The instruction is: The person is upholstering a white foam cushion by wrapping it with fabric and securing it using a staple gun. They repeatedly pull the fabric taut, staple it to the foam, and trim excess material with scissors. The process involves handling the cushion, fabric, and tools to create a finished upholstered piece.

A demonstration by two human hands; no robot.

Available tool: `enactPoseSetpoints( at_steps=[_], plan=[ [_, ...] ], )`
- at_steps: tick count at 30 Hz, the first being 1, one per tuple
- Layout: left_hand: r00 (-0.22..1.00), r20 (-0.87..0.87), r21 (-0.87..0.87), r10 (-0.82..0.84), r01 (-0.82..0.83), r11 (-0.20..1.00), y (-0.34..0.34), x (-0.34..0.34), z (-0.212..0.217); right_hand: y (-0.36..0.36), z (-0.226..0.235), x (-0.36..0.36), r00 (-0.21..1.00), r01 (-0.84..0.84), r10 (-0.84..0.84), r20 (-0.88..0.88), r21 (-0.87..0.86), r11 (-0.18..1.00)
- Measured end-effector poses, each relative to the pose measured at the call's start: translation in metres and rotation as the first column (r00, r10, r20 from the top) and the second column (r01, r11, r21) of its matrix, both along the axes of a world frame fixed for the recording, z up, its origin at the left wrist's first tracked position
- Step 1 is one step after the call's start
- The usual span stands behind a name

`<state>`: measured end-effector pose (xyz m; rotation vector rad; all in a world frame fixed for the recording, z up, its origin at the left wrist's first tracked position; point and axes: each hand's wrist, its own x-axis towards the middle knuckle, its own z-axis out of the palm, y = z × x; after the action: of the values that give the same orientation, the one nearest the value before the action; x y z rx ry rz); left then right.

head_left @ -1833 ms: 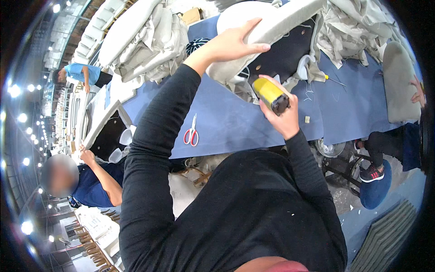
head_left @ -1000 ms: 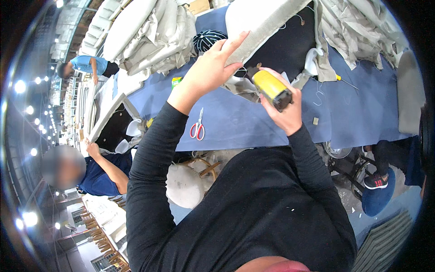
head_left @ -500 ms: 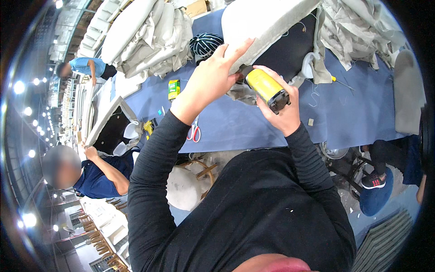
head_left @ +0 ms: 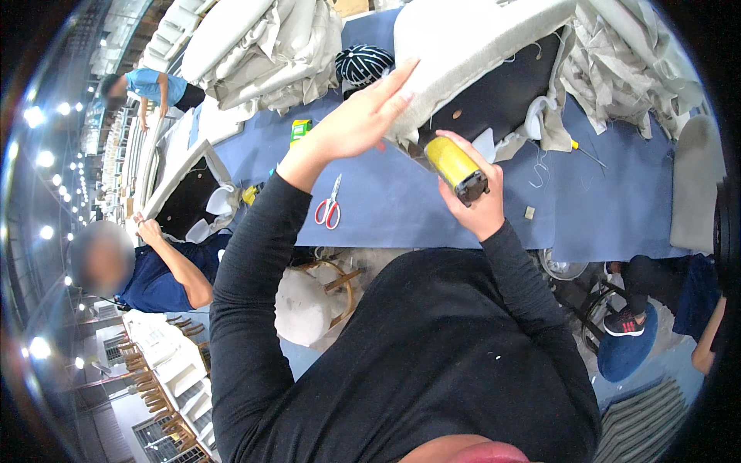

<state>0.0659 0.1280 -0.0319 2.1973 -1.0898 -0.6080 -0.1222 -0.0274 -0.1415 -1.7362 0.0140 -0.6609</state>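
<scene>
Fingers [head_left: 480, 157] of the right hand [head_left: 486, 202] are curled round a yellow-and-black power tool [head_left: 454, 163], while the left hand [head_left: 347, 127] is open, seemingly empty, by the grey upholstered panel [head_left: 502, 89] on the blue surface [head_left: 409, 208]. Looks partway done imo: left edge covered, right side's fabric flap [head_left: 557, 133] hanging loose.

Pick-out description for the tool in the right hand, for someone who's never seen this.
Start at the blue table, then find the pale upholstered piece with the black panel. Near its edge, the wearer's right hand grips a chunky yellow-and-black tool. The yellow item farther left lies on the table; this one is held.
</scene>
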Motion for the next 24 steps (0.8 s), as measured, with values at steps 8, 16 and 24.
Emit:
enactPoseSetpoints(
  at_steps=[8, 16, 24],
  plan=[
    [0.889, 0.457, -0.046, 0.027, -0.007, 0.999, -0.006, -0.030, -0.009, -0.014, 0.000, -0.002, 0.999, 0.047, -0.046, -0.027, 0.035, 0.998],
    [0.882, 0.469, -0.042, 0.040, -0.023, 0.999, -0.012, -0.039, -0.008, -0.022, 0.022, -0.005, 0.996, 0.079, -0.079, 0.045, -0.012, 0.997],
    [0.861, 0.507, -0.053, 0.043, -0.018, 0.998, -0.008, -0.043, -0.015, -0.019, 0.023, -0.004, 0.994, 0.079, -0.075, 0.080, -0.048, 0.996]
  ],
)
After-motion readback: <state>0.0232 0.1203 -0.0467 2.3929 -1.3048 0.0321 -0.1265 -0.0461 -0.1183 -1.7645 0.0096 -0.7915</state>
